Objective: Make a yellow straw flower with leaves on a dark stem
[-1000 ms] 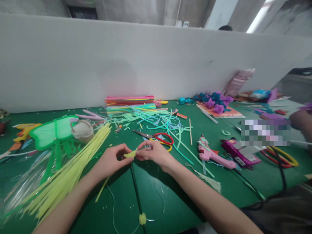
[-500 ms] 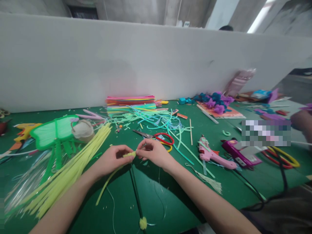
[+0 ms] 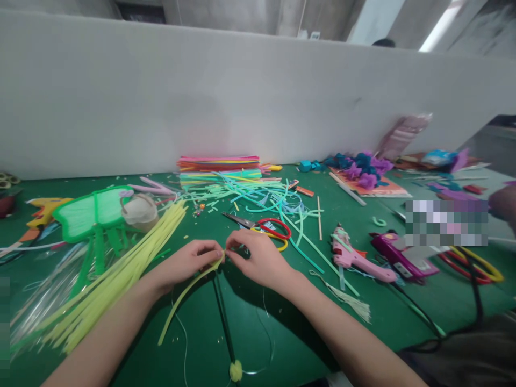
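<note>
Grip of the left hand (image 3: 187, 264) is closed, thumb against fingers, on the upper end of a yellow-green strip (image 3: 173, 309), whose tail curves down over the worktop (image 3: 290, 336). It looks light, soft and bendable, best pinched close to that end. Fingertips of the right hand (image 3: 258, 259) nearly meet beside it; whether they hold anything, I cannot tell.

Upper end of the yellow strip (image 3: 177, 305) partly hidden by fingers (image 3: 213, 258), forearms (image 3: 115, 325) cut off
</note>
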Demonstrator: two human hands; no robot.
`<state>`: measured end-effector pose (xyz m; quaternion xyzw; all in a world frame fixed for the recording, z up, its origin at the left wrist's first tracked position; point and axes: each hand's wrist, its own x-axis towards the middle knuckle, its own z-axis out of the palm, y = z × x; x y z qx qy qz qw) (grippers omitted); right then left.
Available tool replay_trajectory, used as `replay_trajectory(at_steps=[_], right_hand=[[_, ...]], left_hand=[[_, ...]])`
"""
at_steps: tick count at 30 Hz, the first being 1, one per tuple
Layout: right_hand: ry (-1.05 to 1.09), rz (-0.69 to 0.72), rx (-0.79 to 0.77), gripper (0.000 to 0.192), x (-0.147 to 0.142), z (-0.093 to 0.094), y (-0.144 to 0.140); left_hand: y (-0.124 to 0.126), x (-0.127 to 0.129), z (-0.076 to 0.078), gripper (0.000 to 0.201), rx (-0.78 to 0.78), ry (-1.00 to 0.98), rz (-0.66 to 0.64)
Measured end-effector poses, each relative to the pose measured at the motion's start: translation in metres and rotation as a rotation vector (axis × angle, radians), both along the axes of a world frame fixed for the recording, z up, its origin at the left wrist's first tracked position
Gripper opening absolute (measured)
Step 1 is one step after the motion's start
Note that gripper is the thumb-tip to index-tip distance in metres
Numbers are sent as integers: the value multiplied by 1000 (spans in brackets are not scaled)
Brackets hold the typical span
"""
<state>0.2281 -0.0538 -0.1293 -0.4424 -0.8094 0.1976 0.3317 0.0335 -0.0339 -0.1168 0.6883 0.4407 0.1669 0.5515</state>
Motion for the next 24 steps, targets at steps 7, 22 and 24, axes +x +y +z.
replay_trajectory(at_steps=[7,22,24], right_hand=[[-335,39,309,18,-1,-2,0],[591,-16,-934,32,4,-3,18],[586,-15,-948,31,4,-3,18]], left_hand=[[2,0,-5,29,32,35,32],[-2,3,8,33,175,86,1],[-1,3,6,32,184,83,7]])
